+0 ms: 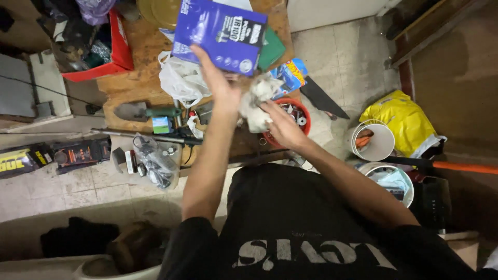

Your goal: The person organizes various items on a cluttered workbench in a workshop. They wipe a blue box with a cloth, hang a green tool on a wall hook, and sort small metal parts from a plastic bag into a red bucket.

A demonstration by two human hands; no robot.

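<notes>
My left hand [217,79] is raised over a wooden workbench [140,78] and grips the lower edge of a blue cardboard box [218,32], holding it up and tilted. My right hand [282,124] clutches a crumpled white cloth [257,103] just below the box. Right behind that hand sits a red round container [303,111] with small metal parts inside. My black shirt fills the bottom of the view.
The bench holds a white plastic bag [179,80], a trowel [136,110], a red bin [111,54] and a clear bag of hardware [155,161]. On the tiled floor to the right lie a hand saw [321,98], a yellow bag [402,122] and white buckets [373,141].
</notes>
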